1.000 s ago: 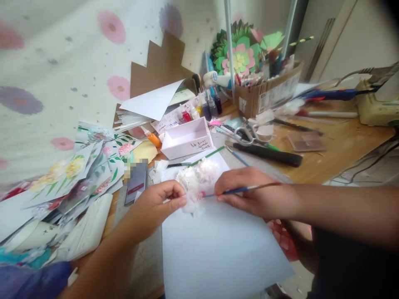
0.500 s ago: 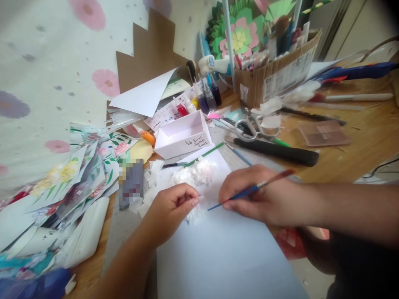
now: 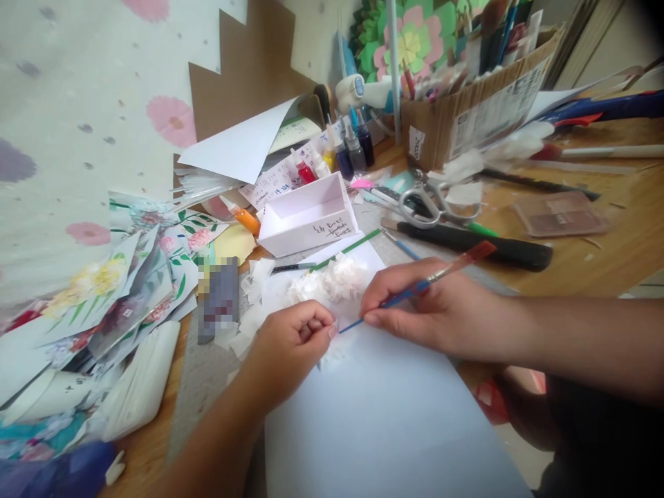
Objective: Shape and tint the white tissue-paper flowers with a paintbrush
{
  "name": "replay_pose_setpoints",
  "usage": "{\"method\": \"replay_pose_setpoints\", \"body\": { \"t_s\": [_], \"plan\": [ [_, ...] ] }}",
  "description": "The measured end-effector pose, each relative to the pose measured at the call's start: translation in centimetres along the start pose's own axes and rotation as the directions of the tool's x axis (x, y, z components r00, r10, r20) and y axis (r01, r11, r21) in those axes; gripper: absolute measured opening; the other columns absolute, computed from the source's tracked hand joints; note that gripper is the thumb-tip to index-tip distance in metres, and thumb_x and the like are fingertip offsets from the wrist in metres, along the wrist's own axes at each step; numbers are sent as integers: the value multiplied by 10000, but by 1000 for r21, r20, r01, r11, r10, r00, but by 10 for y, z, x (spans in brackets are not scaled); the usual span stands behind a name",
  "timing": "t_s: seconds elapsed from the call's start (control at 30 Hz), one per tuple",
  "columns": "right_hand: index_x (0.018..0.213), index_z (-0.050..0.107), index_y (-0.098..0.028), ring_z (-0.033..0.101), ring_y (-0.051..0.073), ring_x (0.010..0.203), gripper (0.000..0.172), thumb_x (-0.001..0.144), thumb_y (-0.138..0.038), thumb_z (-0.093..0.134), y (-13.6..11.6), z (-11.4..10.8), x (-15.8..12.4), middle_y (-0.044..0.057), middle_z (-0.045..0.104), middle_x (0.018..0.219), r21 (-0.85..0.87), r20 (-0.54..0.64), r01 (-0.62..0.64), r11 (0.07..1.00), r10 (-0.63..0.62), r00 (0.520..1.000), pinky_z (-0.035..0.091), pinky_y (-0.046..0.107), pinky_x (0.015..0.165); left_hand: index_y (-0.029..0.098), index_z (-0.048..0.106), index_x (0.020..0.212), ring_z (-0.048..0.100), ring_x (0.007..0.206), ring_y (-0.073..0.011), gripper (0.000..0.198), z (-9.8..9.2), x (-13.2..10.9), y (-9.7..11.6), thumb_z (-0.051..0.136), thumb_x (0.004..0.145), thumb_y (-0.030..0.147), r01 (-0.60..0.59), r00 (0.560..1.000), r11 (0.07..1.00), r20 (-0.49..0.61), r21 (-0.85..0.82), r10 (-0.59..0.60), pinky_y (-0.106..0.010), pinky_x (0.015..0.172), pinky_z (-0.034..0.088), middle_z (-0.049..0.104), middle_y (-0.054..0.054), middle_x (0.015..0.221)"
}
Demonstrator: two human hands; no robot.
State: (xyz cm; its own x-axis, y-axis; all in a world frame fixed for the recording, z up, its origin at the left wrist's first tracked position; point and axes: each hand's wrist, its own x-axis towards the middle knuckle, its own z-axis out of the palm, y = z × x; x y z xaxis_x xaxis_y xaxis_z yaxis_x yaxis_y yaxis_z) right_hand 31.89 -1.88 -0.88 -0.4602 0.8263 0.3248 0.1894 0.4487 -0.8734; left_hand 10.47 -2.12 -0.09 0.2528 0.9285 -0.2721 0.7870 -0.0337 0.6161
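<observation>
Right hand [image 3: 415, 301] grip clamped on blue paintbrush [image 3: 399, 296], over white sheet [image 3: 378, 401]; its lower tip by left hand [image 3: 290, 346], contact unclear; left grip pinched together, any content too small to tell; ruffled white cluster [image 3: 332, 280] on sheet's far part; sheet's near end cut off; phone [image 3: 220, 304] left of sheet, partly pixelated.

Bright and Flowery

The white wall [image 3: 129, 62] had big pink flowers [image 3: 169, 119] and purple ones [image 3: 15, 162]. The table [image 3: 630, 242] was brown wood. A thin white pole [image 3: 393, 66] stood up at the back. The floor [image 3: 526, 443] was pale.
</observation>
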Motion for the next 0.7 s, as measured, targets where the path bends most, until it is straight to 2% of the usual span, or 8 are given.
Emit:
{"method": "replay_pose_setpoints", "body": {
  "t_s": [0.1, 0.33, 0.53, 0.63, 0.7],
  "plan": [
    [731, 622, -151, 587, 111, 671, 74, 756, -122, 558, 1, 2, 1, 3, 648, 701, -15, -6, -4, 1000, 4, 1000, 463, 213, 624, 192, 554, 704, 380, 473, -70, 93, 2, 0, 0, 526, 771, 250, -28, 1000, 999, -6, 40, 29, -186, 436, 294, 438, 63, 543],
    [764, 620, -159, 596, 125, 706, 74, 777, -145, 548, 6, 10, 0, 20, 660, 752, -54, 41, 24, 998, -22, 999, 463, 238, 662, 197, 571, 705, 398, 503, -85, 87, 3, 0, -1, 533, 770, 241, -132, 989, 978, -40, 163, 140, -205, 471, 309, 457, 55, 542],
    [786, 632, -151, 590, 148, 734, 93, 804, -149, 541, 0, 14, 5, 36, 660, 773, -238, 172, 115, 964, -74, 982, 445, 262, 688, 188, 563, 741, 463, 582, -102, 159, -5, -2, -1, 496, 825, 305, -108, 993, 993, 33, -49, 109, -208, 529, 364, 521, 37, 627],
    [795, 640, -142, 584, 165, 732, 91, 793, -134, 549, -3, 18, 7, 52, 658, 783, -310, 279, 153, 938, -64, 958, 438, 275, 667, 187, 559, 754, 466, 625, -110, 167, -22, -2, -9, 498, 832, 322, -129, 989, 987, -79, -95, 121, -214, 574, 373, 521, 32, 659],
    [815, 638, -145, 588, 155, 736, 94, 804, -140, 545, -3, 20, 7, 47, 659, 802, -265, 293, 149, 953, -67, 954, 443, 263, 670, 185, 554, 758, 461, 630, -112, 168, -39, -1, -18, 518, 819, 337, -126, 979, 989, -172, -73, 112, -216, 579, 365, 514, 31, 667]
  ]
}}
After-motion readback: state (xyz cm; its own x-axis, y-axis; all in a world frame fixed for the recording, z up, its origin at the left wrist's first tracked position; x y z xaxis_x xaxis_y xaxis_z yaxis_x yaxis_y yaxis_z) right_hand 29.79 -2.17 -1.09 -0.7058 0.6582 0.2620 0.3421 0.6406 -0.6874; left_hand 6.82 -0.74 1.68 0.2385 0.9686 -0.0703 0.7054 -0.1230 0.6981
